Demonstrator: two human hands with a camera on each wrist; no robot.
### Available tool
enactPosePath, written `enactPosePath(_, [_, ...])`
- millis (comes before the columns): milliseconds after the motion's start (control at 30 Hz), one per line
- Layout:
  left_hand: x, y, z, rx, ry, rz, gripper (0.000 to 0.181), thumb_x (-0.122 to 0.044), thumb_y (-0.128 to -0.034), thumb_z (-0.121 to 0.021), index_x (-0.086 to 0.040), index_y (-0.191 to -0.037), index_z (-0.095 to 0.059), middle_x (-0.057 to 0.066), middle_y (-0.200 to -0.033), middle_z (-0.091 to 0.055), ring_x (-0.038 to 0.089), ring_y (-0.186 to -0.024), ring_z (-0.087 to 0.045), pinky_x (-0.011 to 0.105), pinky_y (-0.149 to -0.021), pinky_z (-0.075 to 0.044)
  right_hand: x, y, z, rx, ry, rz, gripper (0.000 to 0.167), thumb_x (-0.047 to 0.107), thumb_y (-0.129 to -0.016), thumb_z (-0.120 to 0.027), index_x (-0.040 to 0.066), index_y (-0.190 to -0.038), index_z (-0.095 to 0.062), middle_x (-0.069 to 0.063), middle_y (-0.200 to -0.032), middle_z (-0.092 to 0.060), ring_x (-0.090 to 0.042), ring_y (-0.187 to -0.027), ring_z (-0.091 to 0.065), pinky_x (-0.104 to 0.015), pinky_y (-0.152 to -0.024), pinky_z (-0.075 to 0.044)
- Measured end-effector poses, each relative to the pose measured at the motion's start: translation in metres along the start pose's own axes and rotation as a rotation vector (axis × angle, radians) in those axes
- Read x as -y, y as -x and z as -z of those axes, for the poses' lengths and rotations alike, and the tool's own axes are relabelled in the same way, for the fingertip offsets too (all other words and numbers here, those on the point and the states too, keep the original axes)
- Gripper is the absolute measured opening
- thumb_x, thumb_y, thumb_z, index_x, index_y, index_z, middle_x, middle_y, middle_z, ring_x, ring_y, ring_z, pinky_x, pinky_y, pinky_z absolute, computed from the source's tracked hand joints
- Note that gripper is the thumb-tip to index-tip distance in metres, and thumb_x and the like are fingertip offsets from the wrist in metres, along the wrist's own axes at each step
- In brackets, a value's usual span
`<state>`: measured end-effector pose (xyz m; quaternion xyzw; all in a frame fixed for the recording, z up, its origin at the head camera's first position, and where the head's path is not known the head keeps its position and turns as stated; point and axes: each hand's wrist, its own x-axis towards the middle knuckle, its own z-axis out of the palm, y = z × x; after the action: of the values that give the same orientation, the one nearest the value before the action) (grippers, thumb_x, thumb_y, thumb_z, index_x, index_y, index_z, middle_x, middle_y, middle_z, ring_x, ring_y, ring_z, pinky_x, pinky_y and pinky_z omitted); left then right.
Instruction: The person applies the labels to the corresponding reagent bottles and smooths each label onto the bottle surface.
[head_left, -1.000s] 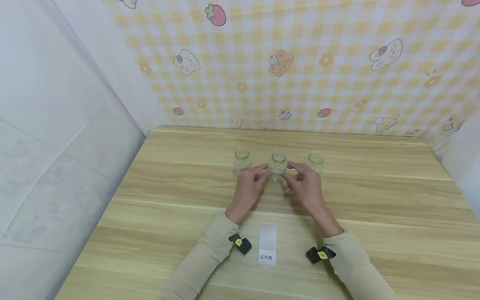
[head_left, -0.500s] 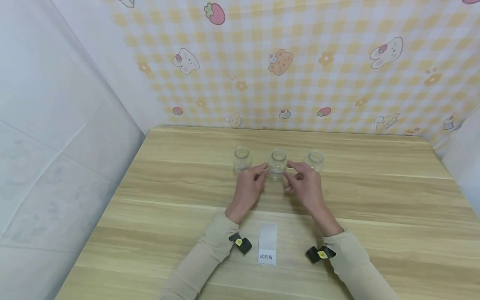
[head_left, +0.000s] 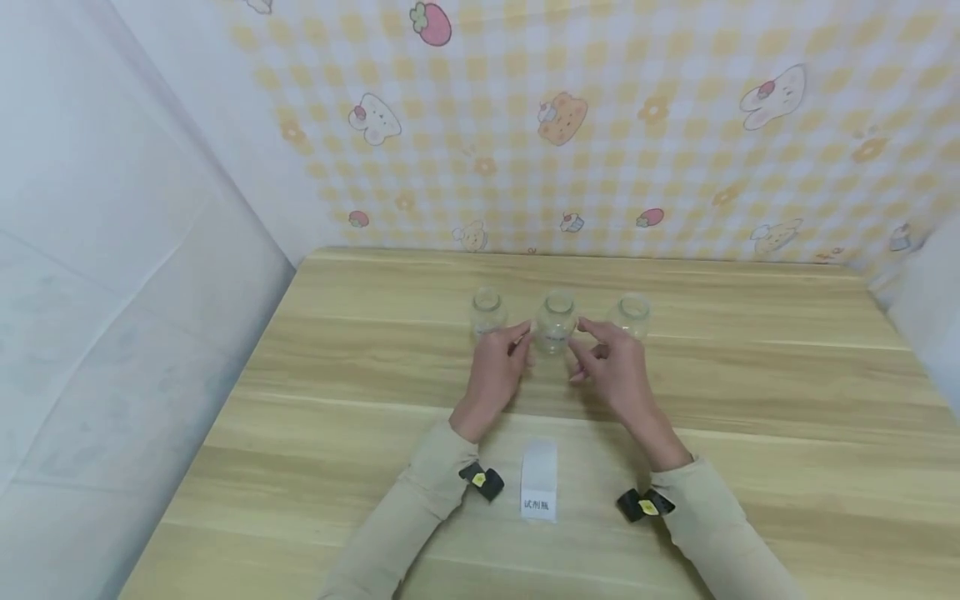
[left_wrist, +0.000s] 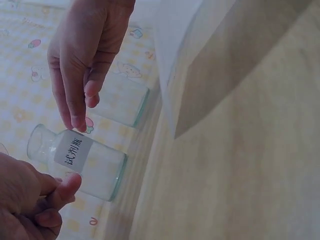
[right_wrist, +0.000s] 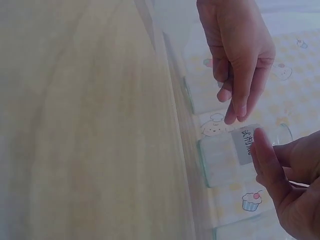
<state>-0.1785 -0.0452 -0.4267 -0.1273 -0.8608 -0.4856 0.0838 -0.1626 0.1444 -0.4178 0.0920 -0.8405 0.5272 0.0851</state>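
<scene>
Left hand [head_left: 497,360] and right hand [head_left: 618,360] have drawn their thumbs back slightly from the middle bottle [head_left: 556,323] since a second ago. Left bottle [head_left: 489,313] stands behind the left hand; the middle bottle, upright between both hands' loosely bent fingers, contact unclear; right bottle [head_left: 632,313] behind the right hand.

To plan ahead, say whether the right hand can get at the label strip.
Probably yes: the label strip lies uncovered between the forearms; the right hand need only draw back from the middle reagent bottle.

Head view: R jar [head_left: 632,312] ptly hidden behind R hand [head_left: 613,354], sleeves [head_left: 397,521] cut off at btm
</scene>
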Motion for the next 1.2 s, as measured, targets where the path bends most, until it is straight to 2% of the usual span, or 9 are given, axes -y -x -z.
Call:
enactPosePath(133, [-0.005,0.009,0.007,0.032,-0.081,0.005,0.013,-0.010,-0.1002,-0.068,0.000,-0.099,-0.077,0.008,-0.077,-0.073,0.010,-0.060,-0.061,0.020,-0.054,-0.050,0.004,0.009,0.002,-0.002,0.033,-0.013,0.037,-0.006,-0.096,-0.068,-0.014,-0.132,-0.060,-0.027,-0.114,-0.066,-0.021,-0.058,-0.070,-0.028,-0.054,-0.059])
enactPosePath(200, [-0.008,0.014,0.011,0.072,-0.145,0.007,0.024,-0.016,-0.1007,-0.069,-0.005,-0.079,-0.072,0.002,-0.068,-0.067,0.007,-0.056,-0.055,0.019,-0.052,-0.046,0.008,0.016,0.004,0.017,0.045,-0.041,0.034,-0.004,-0.097,-0.067,-0.014,-0.130,-0.061,-0.025,-0.110,-0.068,-0.020,-0.058,-0.069,-0.028,-0.052,-0.058])
enactPosePath(333, [-0.014,0.029,0.022,0.250,-0.257,0.093,0.051,-0.028,-0.1051,-0.062,-0.013,-0.057,-0.052,-0.006,-0.049,-0.046,0.007,-0.044,-0.041,0.021,-0.044,-0.035,0.018,0.032,0.005,0.123,0.066,-0.115,0.028,0.001,-0.099,-0.066,-0.009,-0.125,-0.064,-0.021,-0.096,-0.073,-0.018,-0.054,-0.066,-0.029,-0.049,-0.056])
enactPosePath(500, [-0.024,0.052,0.033,0.543,-0.243,0.238,0.048,-0.031,-0.1083,-0.054,-0.011,-0.065,-0.058,-0.003,-0.048,-0.055,0.013,-0.041,-0.053,0.025,-0.045,-0.038,0.028,0.057,0.004,0.275,0.093,-0.194,0.018,0.008,-0.101,-0.066,-0.004,-0.114,-0.065,-0.009,-0.077,-0.072,-0.017,-0.048,-0.063,-0.029,-0.044,-0.051])
enactPosePath(633, [-0.033,0.064,0.037,0.656,-0.105,0.281,0.033,-0.026,-0.1075,-0.056,-0.006,-0.082,-0.062,0.006,-0.059,-0.065,0.020,-0.045,-0.062,0.026,-0.048,-0.040,0.034,0.074,0.002,0.383,0.016,-0.245,0.018,0.010,-0.100,-0.067,-0.003,-0.110,-0.059,-0.005,-0.069,-0.070,-0.020,-0.045,-0.062,-0.032,-0.042,-0.052])
enactPosePath(733, [-0.036,0.068,0.035,0.686,-0.045,0.267,0.024,-0.024,-0.1067,-0.057,-0.008,-0.090,-0.061,0.008,-0.063,-0.066,0.020,-0.048,-0.061,0.025,-0.049,-0.040,0.037,0.081,0.002,0.429,-0.058,-0.252,0.020,0.007,-0.099,-0.068,-0.004,-0.111,-0.056,-0.006,-0.071,-0.071,-0.021,-0.045,-0.063,-0.036,-0.042,-0.054])
enactPosePath(867, [-0.046,0.066,0.036,0.675,0.023,0.219,0.013,-0.020,-0.1058,-0.060,-0.011,-0.096,-0.061,0.008,-0.067,-0.067,0.022,-0.053,-0.063,0.025,-0.050,-0.045,0.046,0.082,0.006,0.417,-0.097,-0.258,0.022,0.004,-0.097,-0.070,-0.004,-0.112,-0.056,-0.007,-0.076,-0.071,-0.021,-0.046,-0.063,-0.040,-0.042,-0.054])
enactPosePath(1000, [-0.070,0.060,0.047,0.607,0.117,0.155,0.006,-0.016,-0.1043,-0.063,-0.010,-0.102,-0.063,0.002,-0.079,-0.069,0.022,-0.059,-0.066,0.026,-0.055,-0.050,0.066,0.075,0.026,0.353,-0.142,-0.253,0.025,0.006,-0.097,-0.071,-0.004,-0.114,-0.054,-0.010,-0.083,-0.072,-0.023,-0.048,-0.062,-0.043,-0.041,-0.053])
enactPosePath(1200, [-0.119,0.059,0.072,0.456,0.360,0.047,0.010,-0.010,-0.1024,-0.065,-0.005,-0.110,-0.062,0.006,-0.085,-0.070,0.016,-0.058,-0.061,0.022,-0.053,-0.041,0.112,0.073,0.058,0.202,-0.321,-0.122,0.029,0.003,-0.099,-0.068,-0.006,-0.116,-0.047,-0.011,-0.086,-0.076,-0.020,-0.043,-0.060,-0.034,-0.037,-0.049])
